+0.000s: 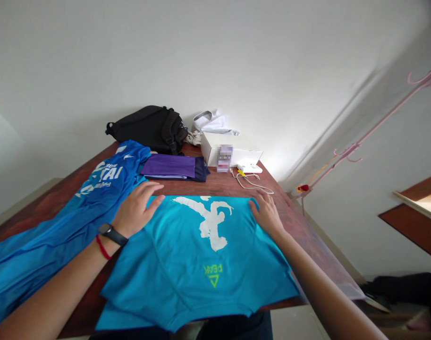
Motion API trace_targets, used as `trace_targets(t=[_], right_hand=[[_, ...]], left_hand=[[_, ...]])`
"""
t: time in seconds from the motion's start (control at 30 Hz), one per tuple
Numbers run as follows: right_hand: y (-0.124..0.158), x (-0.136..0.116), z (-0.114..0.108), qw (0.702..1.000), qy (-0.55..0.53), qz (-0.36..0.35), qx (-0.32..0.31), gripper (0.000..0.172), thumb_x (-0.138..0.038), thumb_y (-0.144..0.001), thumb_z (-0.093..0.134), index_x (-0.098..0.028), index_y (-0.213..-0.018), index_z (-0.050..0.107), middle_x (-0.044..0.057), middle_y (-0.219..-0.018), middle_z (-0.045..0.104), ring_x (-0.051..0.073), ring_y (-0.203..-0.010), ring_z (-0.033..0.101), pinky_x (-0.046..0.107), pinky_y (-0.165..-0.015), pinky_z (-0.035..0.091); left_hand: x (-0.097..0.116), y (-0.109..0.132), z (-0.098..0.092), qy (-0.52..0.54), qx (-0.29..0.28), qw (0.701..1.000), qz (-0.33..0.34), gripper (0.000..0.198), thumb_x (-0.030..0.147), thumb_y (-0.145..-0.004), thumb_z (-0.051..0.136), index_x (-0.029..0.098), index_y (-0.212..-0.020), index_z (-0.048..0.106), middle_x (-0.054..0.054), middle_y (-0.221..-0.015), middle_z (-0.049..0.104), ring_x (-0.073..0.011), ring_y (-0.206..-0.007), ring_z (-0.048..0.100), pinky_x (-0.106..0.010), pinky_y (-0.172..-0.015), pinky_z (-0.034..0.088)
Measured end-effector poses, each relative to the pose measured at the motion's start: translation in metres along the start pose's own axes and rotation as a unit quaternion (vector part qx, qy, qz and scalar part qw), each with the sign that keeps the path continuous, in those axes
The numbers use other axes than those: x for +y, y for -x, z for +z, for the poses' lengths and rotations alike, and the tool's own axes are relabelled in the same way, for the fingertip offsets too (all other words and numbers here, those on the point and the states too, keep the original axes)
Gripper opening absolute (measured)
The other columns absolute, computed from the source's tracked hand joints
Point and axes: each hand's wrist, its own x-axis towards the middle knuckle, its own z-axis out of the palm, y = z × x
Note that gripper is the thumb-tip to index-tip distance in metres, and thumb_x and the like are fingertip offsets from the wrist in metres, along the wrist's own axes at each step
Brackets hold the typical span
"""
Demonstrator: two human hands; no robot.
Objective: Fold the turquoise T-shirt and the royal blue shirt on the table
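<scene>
A turquoise T-shirt [187, 264] with a white figure print and a green logo lies spread flat on the brown table [300, 222]. My left hand [137, 208] rests flat on the shirt's far left corner, fingers apart; a black band and a red cord circle its wrist. My right hand [266, 212] lies flat on the far right corner, fingers stretched out. Neither hand holds anything.
A darker blue shirt [59, 222] lies crumpled to the left. Behind are folded purple clothes [173, 167], a black backpack [147, 127], a white box [232, 156], a white cable [252, 182] and a white bag [213, 123]. Pink hooks [385, 118] hang on the right wall.
</scene>
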Motion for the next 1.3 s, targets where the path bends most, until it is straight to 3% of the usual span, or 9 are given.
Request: trace_targets(t=[0.13, 0.23, 0.4, 0.6, 0.73, 0.87, 1.3], right_hand=[[0.005, -0.045, 0.008, 0.99, -0.021, -0.101, -0.092, 0.054, -0.049, -0.102, 0.036, -0.018, -0.142, 0.053, 0.012, -0.161, 0.033, 0.03, -0.151, 0.022, 0.049, -0.12, 0.026], [0.01, -0.057, 0.024, 0.984, -0.004, -0.083, -0.156, 0.065, -0.057, -0.101, 0.034, -0.016, -0.15, 0.045, 0.012, -0.165, 0.022, 0.032, -0.153, 0.013, 0.052, -0.121, 0.021], [0.011, -0.03, 0.04, 0.983, 0.017, 0.029, -0.179, 0.074, -0.066, -0.1, 0.027, -0.017, -0.156, 0.034, 0.012, -0.166, 0.02, 0.033, -0.153, 0.012, 0.054, -0.121, 0.019], [0.014, 0.005, 0.036, 0.983, 0.038, 0.081, -0.16, 0.076, -0.065, -0.1, 0.027, -0.016, -0.157, 0.032, 0.012, -0.165, 0.022, 0.034, -0.153, 0.013, 0.054, -0.121, 0.019], [0.016, 0.017, 0.038, 0.983, 0.016, 0.071, -0.167, 0.077, -0.065, -0.1, 0.026, -0.014, -0.157, 0.031, 0.012, -0.165, 0.021, 0.033, -0.153, 0.015, 0.052, -0.121, 0.021], [0.016, 0.021, 0.043, 0.985, 0.019, 0.067, -0.155, 0.074, -0.063, -0.1, 0.028, -0.016, -0.157, 0.033, 0.011, -0.165, 0.023, 0.031, -0.153, 0.016, 0.052, -0.121, 0.02], [0.015, 0.018, 0.043, 0.985, 0.036, 0.065, -0.158, 0.076, -0.064, -0.1, 0.027, -0.014, -0.157, 0.031, 0.013, -0.165, 0.021, 0.033, -0.153, 0.011, 0.056, -0.119, 0.022]], left_hand=[[0.028, 0.008, 0.015, 0.022, -0.172, 0.978, 0.116, 0.055, 0.059, -0.101, 0.036, 0.03, -0.145, 0.052, -0.003, -0.155, 0.045, -0.0277, -0.144, 0.039, -0.042, -0.119, 0.033], [0.026, 0.016, 0.034, -0.031, -0.221, 0.969, 0.104, 0.058, 0.062, -0.101, 0.035, 0.031, -0.148, 0.048, -0.002, -0.161, 0.034, -0.0319, -0.149, 0.027, -0.052, -0.121, 0.026], [0.012, 0.024, 0.05, -0.124, -0.198, 0.972, 0.0, 0.063, 0.066, -0.097, 0.037, 0.035, -0.153, 0.04, -0.004, -0.165, 0.024, -0.0401, -0.15, 0.019, -0.069, -0.115, 0.019], [0.008, 0.025, 0.056, -0.154, -0.16, 0.974, -0.046, 0.067, 0.068, -0.095, 0.039, 0.034, -0.152, 0.042, -0.005, -0.164, 0.026, -0.0395, -0.149, 0.024, -0.064, -0.116, 0.02], [0.004, 0.024, 0.057, -0.155, -0.141, 0.976, -0.054, 0.071, 0.069, -0.095, 0.035, 0.027, -0.151, 0.045, -0.008, -0.163, 0.029, -0.0393, -0.149, 0.025, -0.059, -0.117, 0.023], [-0.002, 0.022, 0.055, -0.164, -0.139, 0.974, -0.065, 0.071, 0.07, -0.095, 0.034, 0.029, -0.151, 0.045, -0.007, -0.162, 0.032, -0.0374, -0.149, 0.027, -0.057, -0.119, 0.019], [-0.006, 0.019, 0.05, -0.15, -0.173, 0.97, -0.082, 0.071, 0.07, -0.093, 0.037, 0.032, -0.152, 0.041, -0.008, -0.164, 0.026, -0.0389, -0.149, 0.023, -0.069, -0.115, 0.016]])
